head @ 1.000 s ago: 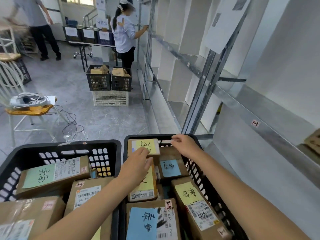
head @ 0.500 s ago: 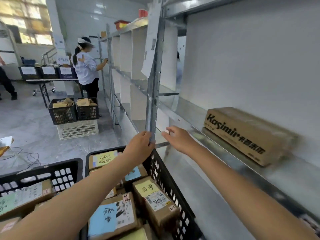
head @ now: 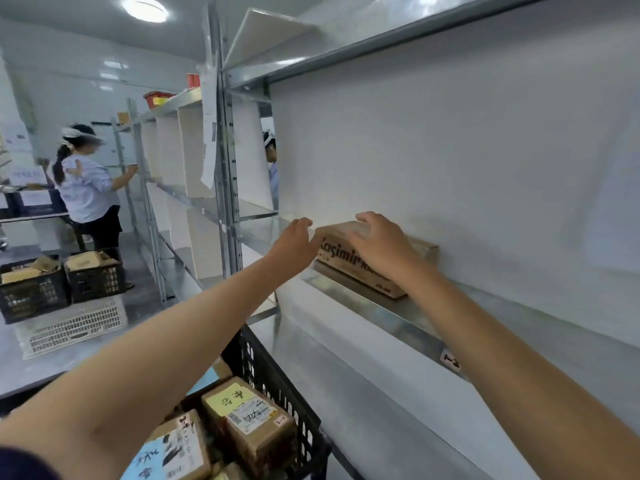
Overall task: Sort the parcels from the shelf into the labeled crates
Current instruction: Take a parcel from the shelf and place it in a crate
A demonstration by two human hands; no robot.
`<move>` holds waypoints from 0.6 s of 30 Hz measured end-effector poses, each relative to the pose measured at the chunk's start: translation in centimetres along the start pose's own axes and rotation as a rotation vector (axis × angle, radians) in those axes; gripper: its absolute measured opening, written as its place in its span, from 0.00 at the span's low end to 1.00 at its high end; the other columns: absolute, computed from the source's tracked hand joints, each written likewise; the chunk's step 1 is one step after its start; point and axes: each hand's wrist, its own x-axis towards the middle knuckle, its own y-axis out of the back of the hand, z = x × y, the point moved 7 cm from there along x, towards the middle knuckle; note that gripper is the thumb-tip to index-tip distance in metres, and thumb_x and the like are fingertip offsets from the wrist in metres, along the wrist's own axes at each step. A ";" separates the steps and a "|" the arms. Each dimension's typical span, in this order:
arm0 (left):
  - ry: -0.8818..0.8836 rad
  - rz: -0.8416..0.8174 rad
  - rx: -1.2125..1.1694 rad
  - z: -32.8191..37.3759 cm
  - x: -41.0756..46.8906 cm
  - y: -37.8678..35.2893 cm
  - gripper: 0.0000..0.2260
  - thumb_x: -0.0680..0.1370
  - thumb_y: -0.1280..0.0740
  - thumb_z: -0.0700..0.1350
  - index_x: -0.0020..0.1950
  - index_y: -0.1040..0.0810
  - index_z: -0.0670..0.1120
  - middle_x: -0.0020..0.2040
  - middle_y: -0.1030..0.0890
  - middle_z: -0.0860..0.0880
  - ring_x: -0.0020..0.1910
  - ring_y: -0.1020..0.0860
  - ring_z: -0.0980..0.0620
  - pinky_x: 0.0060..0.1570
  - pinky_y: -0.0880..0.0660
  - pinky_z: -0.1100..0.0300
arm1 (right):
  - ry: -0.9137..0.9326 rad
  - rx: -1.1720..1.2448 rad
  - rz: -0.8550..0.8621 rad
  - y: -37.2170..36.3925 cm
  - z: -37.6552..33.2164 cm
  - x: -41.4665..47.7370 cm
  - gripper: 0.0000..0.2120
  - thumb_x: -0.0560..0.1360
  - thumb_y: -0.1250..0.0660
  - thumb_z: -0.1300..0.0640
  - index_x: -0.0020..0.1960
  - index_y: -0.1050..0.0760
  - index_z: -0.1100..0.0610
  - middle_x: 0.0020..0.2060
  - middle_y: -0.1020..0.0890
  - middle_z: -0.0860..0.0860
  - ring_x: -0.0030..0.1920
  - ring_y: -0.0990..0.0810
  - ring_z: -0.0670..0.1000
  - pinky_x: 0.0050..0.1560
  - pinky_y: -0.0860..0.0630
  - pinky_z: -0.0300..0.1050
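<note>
Cardboard, brown and printed with dark "Kasimir" lettering: the parcel (head: 341, 259) lies flat on the metal shelf (head: 391, 317) to the right, its long side along the white back wall and set back from the shelf's front lip. Both bare arms reach up to it. The right hand (head: 381, 245) lies over the top and front of the parcel near its middle, fingers spread and lightly arched toward the far edge, not closed round anything. The left hand (head: 298, 242) is at the parcel's left end, fingers nearly straight and together, the fingertips touching or just short of that end; which of the two is hard to tell. So the parcel sits between the hands, with neither lifting it off the shelf

Near and below, under the left forearm, a black crate (head: 273, 382) holds other parcels, one with a yellow label (head: 230, 398) and one with a blue label (head: 149, 459). Far to the left another person (head: 86, 188) stands at the shelving beside two more black crates (head: 93, 282) stacked on a white one (head: 72, 327)
</note>
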 end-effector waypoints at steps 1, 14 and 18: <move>0.023 -0.011 -0.041 0.3 0.7 -0.4 0.22 0.84 0.43 0.51 0.75 0.35 0.40 0.73 0.31 0.42 0.71 0.32 0.44 0.65 0.35 0.57 | -0.026 -0.027 0.026 1.3 1.2 -0.5 0.24 0.82 0.41 0.51 0.76 0.35 0.57 0.74 0.31 0.52 0.73 0.32 0.52 0.69 0.36 0.46; 0.369 -0.096 -0.442 -1.5 1.5 -5.1 0.39 0.63 0.38 0.71 0.59 0.23 0.41 0.56 0.23 0.43 0.54 0.23 0.44 0.49 0.27 0.53 | -0.458 0.141 0.031 4.3 10.7 -6.0 0.32 0.83 0.54 0.37 0.71 0.30 0.61 0.67 0.24 0.59 0.66 0.26 0.59 0.65 0.33 0.51; 0.325 -0.072 -0.581 -0.7 -0.4 -3.9 0.21 0.77 0.34 0.59 0.52 0.23 0.39 0.49 0.21 0.44 0.47 0.24 0.48 0.43 0.30 0.58 | -0.486 0.242 0.058 3.9 10.6 -6.0 0.30 0.82 0.48 0.39 0.70 0.30 0.62 0.63 0.23 0.57 0.62 0.24 0.57 0.62 0.30 0.49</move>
